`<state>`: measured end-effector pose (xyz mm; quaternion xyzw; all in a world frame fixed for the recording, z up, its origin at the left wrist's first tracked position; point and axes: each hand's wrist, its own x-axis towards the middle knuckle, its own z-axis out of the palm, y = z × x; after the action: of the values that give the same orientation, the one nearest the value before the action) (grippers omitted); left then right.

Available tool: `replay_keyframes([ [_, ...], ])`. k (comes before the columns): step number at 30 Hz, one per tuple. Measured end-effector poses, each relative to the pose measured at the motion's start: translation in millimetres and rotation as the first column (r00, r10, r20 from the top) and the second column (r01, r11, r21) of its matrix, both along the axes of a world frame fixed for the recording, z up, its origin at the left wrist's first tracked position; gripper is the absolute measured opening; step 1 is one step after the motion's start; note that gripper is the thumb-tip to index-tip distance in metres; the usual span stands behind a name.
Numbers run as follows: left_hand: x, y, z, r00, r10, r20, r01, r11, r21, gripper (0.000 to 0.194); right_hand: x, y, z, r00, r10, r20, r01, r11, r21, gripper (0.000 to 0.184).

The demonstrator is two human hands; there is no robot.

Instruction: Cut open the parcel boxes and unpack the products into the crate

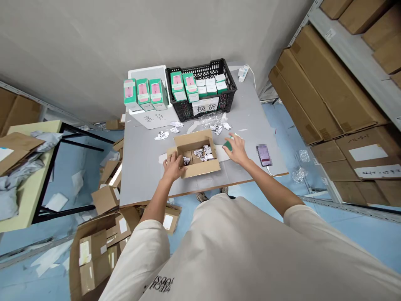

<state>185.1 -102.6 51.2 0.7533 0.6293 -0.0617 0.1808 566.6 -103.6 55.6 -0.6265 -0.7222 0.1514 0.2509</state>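
An open brown cardboard box (200,167) sits near the front of the grey table (140,167), with crumpled paper wads (203,152) inside. My left hand (173,165) grips the box's left wall, fingers curled over the rim. My right hand (238,148) lies just right of the box, closed on a small green and white carton (228,145) resting on the table. A flat white sheet lies under that hand.
A black crate (230,94) of green cartons and a white tray (150,71) with three upright green cartons (144,93) stand at the table's far edge. Paper scraps (163,134) litter the middle. A phone (264,154) lies right. Cardboard boxes (94,259) clutter the floor; shelves (328,83) stand right.
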Motion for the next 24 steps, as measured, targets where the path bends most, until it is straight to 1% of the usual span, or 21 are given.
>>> replay_keyframes([
  [1, -0.6, -2.4, -0.3, 0.999, 0.054, 0.003, -0.054, 0.998, 0.027, 0.081, -10.8, -1.2, 2.0, 0.995, 0.094, -0.009, -0.095, 0.995, -0.043, 0.052],
  [2, -1.5, -4.8, -0.5, 0.993, 0.121, 0.011, -0.122, 0.991, 0.047, 0.088, -21.3, -2.5, 1.9, 0.987, 0.162, -0.018, -0.163, 0.983, -0.086, 0.051],
  [3, -2.8, -7.1, -0.6, 0.981, 0.192, 0.024, -0.194, 0.980, 0.054, 0.095, -31.0, -3.8, -0.2, 0.979, 0.203, -0.022, -0.204, 0.970, -0.129, 0.053],
  [5, -6.6, -11.4, -0.2, 0.950, 0.307, 0.063, -0.309, 0.951, 0.025, 0.108, -46.7, -5.5, -8.3, 0.974, 0.223, -0.028, -0.224, 0.954, -0.197, 0.060],
  [7, -11.2, -16.0, 1.6, 0.929, 0.349, 0.122, -0.349, 0.937, -0.017, 0.110, -56.7, -5.0, -18.4, 0.973, 0.227, -0.046, -0.231, 0.945, -0.231, 0.065],
  [8, -13.4, -18.5, 3.0, 0.926, 0.343, 0.160, -0.344, 0.939, -0.019, 0.107, -59.9, -3.8, -23.0, 0.970, 0.236, -0.056, -0.243, 0.940, -0.239, 0.064],
  [10, -16.8, -24.1, 6.4, 0.930, 0.263, 0.257, -0.284, 0.958, 0.047, 0.098, -63.5, -0.1, -30.2, 0.968, 0.243, -0.062, -0.251, 0.935, -0.249, 0.061],
  [12, -18.2, -30.2, 9.1, 0.936, 0.105, 0.335, -0.152, 0.981, 0.118, 0.096, -65.4, 3.9, -34.6, 0.971, 0.233, -0.058, -0.241, 0.936, -0.258, 0.058],
  [13, -18.2, -33.1, 9.6, 0.935, 0.024, 0.355, -0.072, 0.990, 0.125, 0.097, -66.2, 5.6, -36.2, 0.973, 0.222, -0.060, -0.230, 0.938, -0.260, 0.057],
  [14, -17.8, -35.6, 9.4, 0.930, -0.046, 0.363, 0.006, 0.994, 0.111, 0.100, -67.0, 6.8, -37.5, 0.976, 0.207, -0.066, -0.217, 0.941, -0.260, 0.056],
  [16, -16.5, -38.6, 7.0, 0.927, -0.119, 0.356, 0.106, 0.993, 0.058, 0.104, -69.0, 8.2, -39.5, 0.984, 0.152, -0.091, -0.171, 0.949, -0.264, 0.054],
  [17, -15.8, -38.8, 5.1, 0.929, -0.123, 0.350, 0.116, 0.992, 0.042, 0.103, -70.2, 8.5, -40.2, 0.987, 0.116, -0.108, -0.142, 0.951, -0.275, 0.054],
  [19, -14.8, -36.6, 1.0, 0.931, -0.083, 0.356, 0.079, 0.997, 0.028, 0.098, -72.3, 9.0, -40.5, 0.987, 0.047, -0.156, -0.094, 0.946, -0.310, 0.053],
  [21, -14.0, -31.3, -2.1, 0.923, -0.022, 0.383, 0.016, 1.000, 0.019, 0.091, -73.8, 10.0, -39.0, 0.977, 0.007, -0.215, -0.081, 0.937, -0.339, 0.053],
  [24, -11.8, -20.6, -3.7, 0.913, 0.039, 0.407, -0.058, 0.998, 0.035, 0.081, -73.5, 11.8, -34.9, 0.957, -0.028, -0.289, -0.077, 0.935, -0.347, 0.054],
])
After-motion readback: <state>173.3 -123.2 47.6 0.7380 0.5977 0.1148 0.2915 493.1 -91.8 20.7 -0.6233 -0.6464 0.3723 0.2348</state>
